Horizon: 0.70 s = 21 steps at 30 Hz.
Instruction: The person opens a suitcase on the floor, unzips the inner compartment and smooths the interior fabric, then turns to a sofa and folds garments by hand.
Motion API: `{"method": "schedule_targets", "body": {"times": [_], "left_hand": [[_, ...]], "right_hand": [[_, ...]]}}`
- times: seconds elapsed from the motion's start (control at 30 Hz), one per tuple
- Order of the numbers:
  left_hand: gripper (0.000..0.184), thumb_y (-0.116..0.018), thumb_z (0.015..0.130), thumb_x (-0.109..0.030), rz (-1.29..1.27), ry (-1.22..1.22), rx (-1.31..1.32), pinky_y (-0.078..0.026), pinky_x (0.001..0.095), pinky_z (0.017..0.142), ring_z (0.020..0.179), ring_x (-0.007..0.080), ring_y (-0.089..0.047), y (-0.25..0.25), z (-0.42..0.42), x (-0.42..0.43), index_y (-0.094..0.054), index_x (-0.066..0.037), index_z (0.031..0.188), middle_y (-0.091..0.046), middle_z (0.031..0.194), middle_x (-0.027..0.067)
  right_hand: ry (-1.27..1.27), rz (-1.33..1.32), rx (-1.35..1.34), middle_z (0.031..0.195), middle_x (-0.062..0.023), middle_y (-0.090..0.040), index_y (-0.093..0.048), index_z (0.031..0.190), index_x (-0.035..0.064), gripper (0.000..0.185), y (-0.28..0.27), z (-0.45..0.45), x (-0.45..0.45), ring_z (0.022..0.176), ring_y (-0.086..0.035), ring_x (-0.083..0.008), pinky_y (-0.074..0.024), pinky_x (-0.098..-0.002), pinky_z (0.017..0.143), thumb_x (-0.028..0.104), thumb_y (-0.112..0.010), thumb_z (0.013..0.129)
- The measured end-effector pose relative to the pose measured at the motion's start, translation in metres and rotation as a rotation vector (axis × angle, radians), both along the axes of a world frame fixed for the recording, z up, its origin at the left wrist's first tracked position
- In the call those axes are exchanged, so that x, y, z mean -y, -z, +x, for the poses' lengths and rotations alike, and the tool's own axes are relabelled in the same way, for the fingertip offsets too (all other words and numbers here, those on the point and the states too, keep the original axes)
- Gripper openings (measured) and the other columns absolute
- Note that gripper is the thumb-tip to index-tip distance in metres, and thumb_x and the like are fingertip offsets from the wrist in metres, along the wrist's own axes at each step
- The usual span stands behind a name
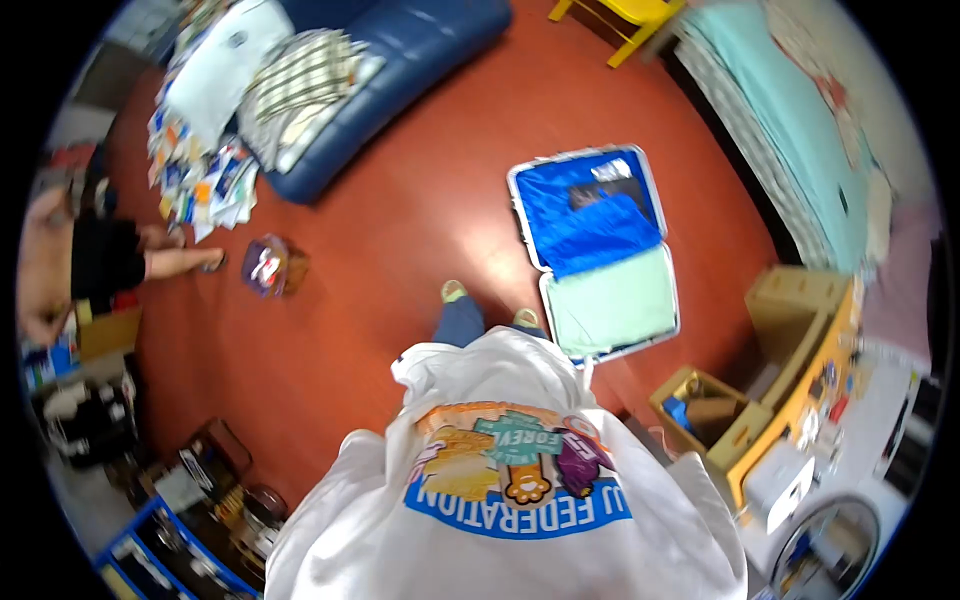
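Neither of my hands shows; the white printed shirt (520,400) fills the lower middle, its loose sleeves spread to both sides. Ahead of my feet and to the right, an open suitcase (547,265) lies on the red floor. Its far half holds a blue bag or cloth (600,235) and a dark item. A smooth pale green layer (615,303) covers the near half. My two feet, in light footwear, stand just left of the suitcase.
A blue sofa (400,70) holds folded fabric, with papers piled beside it. Another person (105,258) is at the far left, near a small bin (268,268). A bed (790,130) stands at the right, above a wooden desk with an open drawer (700,395).
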<state>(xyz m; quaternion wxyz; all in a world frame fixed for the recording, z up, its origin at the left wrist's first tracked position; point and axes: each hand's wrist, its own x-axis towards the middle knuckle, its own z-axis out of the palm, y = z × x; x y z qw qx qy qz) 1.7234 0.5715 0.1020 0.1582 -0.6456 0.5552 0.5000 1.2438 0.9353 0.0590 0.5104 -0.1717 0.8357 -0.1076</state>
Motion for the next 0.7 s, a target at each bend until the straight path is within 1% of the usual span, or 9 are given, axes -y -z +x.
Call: {"method": "schedule_targets", "body": {"times": [0.13, 0.27, 0.3, 0.4, 0.43, 0.5, 0.53, 0.6, 0.7], "left_hand": [[0.027, -0.049, 0.097, -0.014, -0.19, -0.04, -0.138, -0.053, 0.0355, 0.081, 0.094, 0.0247, -0.068, 0.022, -0.061, 0.06, -0.067, -0.003, 0.114, -0.069, 0.111, 0.0173], [0.024, -0.048, 0.098, -0.012, -0.201, -0.386, -0.309, -0.054, 0.0341, 0.075, 0.086, 0.0243, -0.069, 0.063, -0.048, 0.109, -0.067, 0.001, 0.103, -0.071, 0.098, 0.0142], [0.023, -0.05, 0.097, -0.013, -0.188, -0.564, -0.406, -0.055, 0.0337, 0.073, 0.083, 0.024, -0.069, 0.059, -0.049, 0.117, -0.066, 0.003, 0.098, -0.07, 0.091, 0.0126], [0.022, -0.053, 0.096, -0.014, -0.134, -0.686, -0.392, -0.056, 0.033, 0.071, 0.081, 0.0227, -0.068, 0.051, -0.045, 0.128, -0.065, 0.004, 0.094, -0.069, 0.086, 0.0129], [0.022, -0.053, 0.096, -0.014, -0.133, -0.696, -0.395, -0.056, 0.033, 0.071, 0.081, 0.0227, -0.068, 0.051, -0.041, 0.128, -0.065, 0.004, 0.094, -0.069, 0.086, 0.0129], [0.023, -0.054, 0.095, -0.015, -0.068, -0.515, -0.215, -0.056, 0.0334, 0.071, 0.08, 0.0211, -0.068, 0.049, -0.03, 0.116, -0.065, 0.005, 0.093, -0.069, 0.087, 0.0135], [0.024, -0.055, 0.095, -0.016, -0.011, -0.521, -0.167, -0.056, 0.0338, 0.07, 0.078, 0.0218, -0.068, 0.045, -0.03, 0.112, -0.065, 0.005, 0.094, -0.069, 0.087, 0.0142], [0.026, -0.056, 0.094, -0.018, 0.085, -0.592, -0.164, -0.056, 0.035, 0.071, 0.079, 0.0227, -0.068, 0.055, -0.023, 0.09, -0.066, 0.006, 0.098, -0.07, 0.09, 0.0143], [0.027, -0.056, 0.094, -0.019, 0.183, -0.721, -0.193, -0.056, 0.0359, 0.073, 0.082, 0.0229, -0.068, 0.073, -0.021, 0.065, -0.066, 0.005, 0.101, -0.07, 0.094, 0.0137]], "right_hand": [[-0.154, 0.034, -0.049, 0.094, -0.0202, -0.069, -0.064, 0.107, -0.0014, 0.033, -0.014, -0.025, 0.058, 0.081, -0.069, -0.0289, -0.054, -0.0379, 0.073, 0.027, -0.052, 0.097], [-0.21, -0.038, -0.134, 0.097, -0.0211, -0.069, -0.065, 0.109, 0.0006, 0.032, -0.042, -0.036, 0.134, 0.082, -0.069, -0.0304, -0.0534, -0.0387, 0.076, 0.027, -0.052, 0.097], [-0.217, -0.076, -0.158, 0.098, -0.0213, -0.069, -0.065, 0.109, 0.0011, 0.032, -0.052, -0.035, 0.159, 0.083, -0.069, -0.0307, -0.0532, -0.0389, 0.076, 0.027, -0.052, 0.097], [-0.151, -0.187, -0.216, 0.1, -0.0221, -0.069, -0.065, 0.11, 0.0027, 0.031, -0.074, -0.037, 0.238, 0.084, -0.069, -0.0318, -0.0528, -0.0394, 0.078, 0.027, -0.052, 0.096], [-0.067, -0.182, -0.215, 0.101, -0.0209, -0.07, -0.066, 0.109, 0.0037, 0.029, -0.069, -0.04, 0.256, 0.092, -0.068, -0.0336, -0.0521, -0.0398, 0.082, 0.026, -0.052, 0.097], [-0.054, -0.151, -0.174, 0.102, -0.0208, -0.07, -0.066, 0.11, 0.0042, 0.029, -0.097, -0.043, 0.298, 0.095, -0.068, -0.0342, -0.0517, -0.0404, 0.083, 0.027, -0.052, 0.097], [-0.028, -0.118, -0.13, 0.103, -0.0206, -0.07, -0.066, 0.11, 0.0048, 0.029, -0.109, -0.044, 0.319, 0.097, -0.067, -0.0348, -0.0514, -0.041, 0.085, 0.027, -0.052, 0.097], [-0.159, -0.145, -0.205, 0.102, -0.0199, -0.07, -0.067, 0.11, 0.0058, 0.03, -0.08, -0.064, 0.326, 0.095, -0.068, -0.0353, -0.0519, -0.0413, 0.084, 0.028, -0.051, 0.097], [-0.338, 0.045, -0.195, 0.102, -0.0199, -0.07, -0.067, 0.11, 0.0057, 0.033, -0.05, -0.095, 0.341, 0.097, -0.067, -0.0372, -0.0518, -0.0421, 0.085, 0.031, -0.054, 0.095]]}}
